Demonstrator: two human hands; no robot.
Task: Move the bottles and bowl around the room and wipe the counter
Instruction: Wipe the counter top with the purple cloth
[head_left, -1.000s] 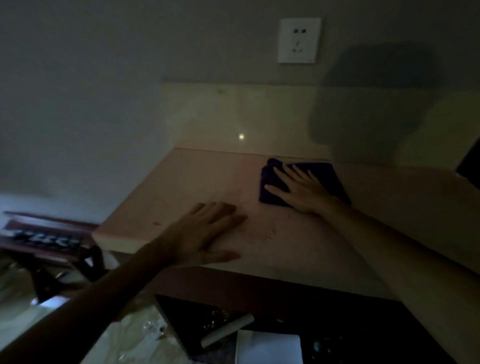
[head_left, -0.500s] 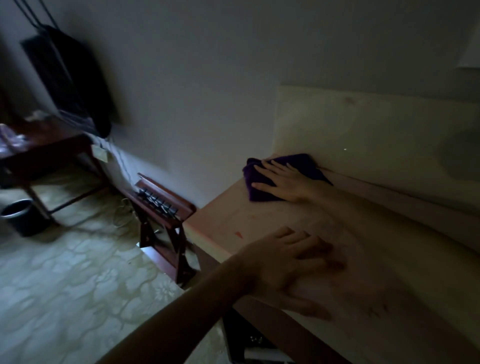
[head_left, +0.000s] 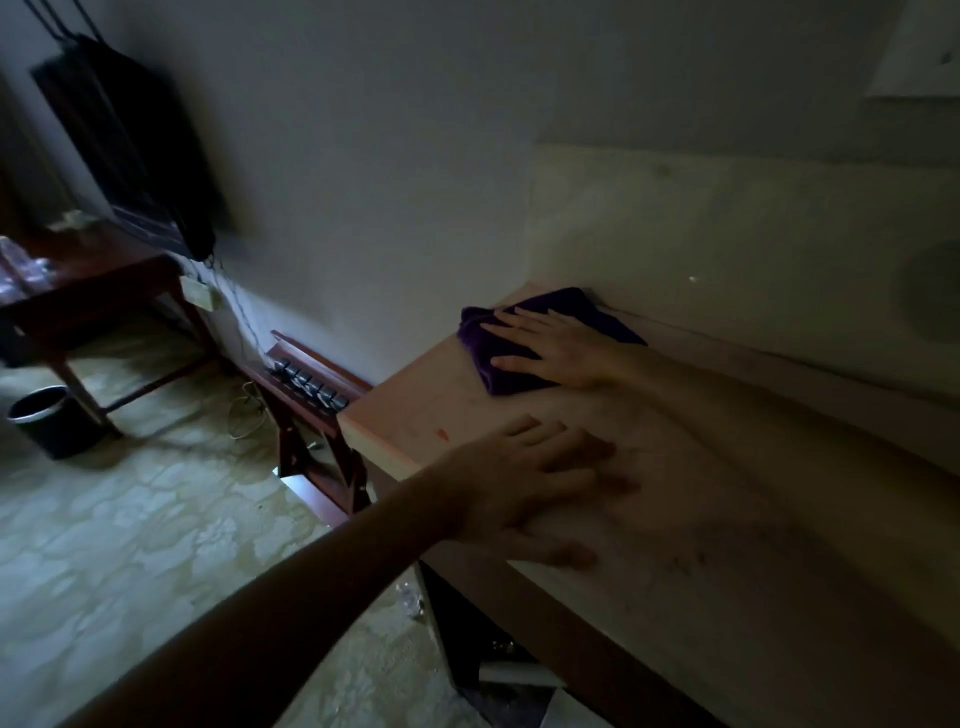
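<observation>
from the head view, the only one we have, we count two hands, one cloth, one counter, one bin, one dark table and one low wooden rack.

our right hand (head_left: 558, 353) lies flat on the purple cloth (head_left: 501, 364), fingers straight and slightly spread, pressing it down on the counter (head_left: 701, 519). the fingertips point toward 9 o'clock. the cloth sits at the counter's far left corner, touching the pale backsplash (head_left: 727, 234) at its upper edge; its long axis runs roughly from 10 o'clock to 4 o'clock, and its bunched end faces 9 o'clock.

our left hand (head_left: 530, 483) rests palm down on the bare counter near the front edge, at 6 o'clock from the cloth and apart from it. its fingers are straight and spread, pointing toward 3 o'clock, and it holds nothing. a small red mark (head_left: 442, 434) shows on the counter just beside it, at 10 o'clock from the knuckles.

on the floor at 9 o'clock stands the bin (head_left: 52, 421), beside the dark table (head_left: 98, 280). the wooden rack (head_left: 311, 384) stands against the wall, between the table and the counter. whether bottles stand on the table we cannot tell in this light.
</observation>
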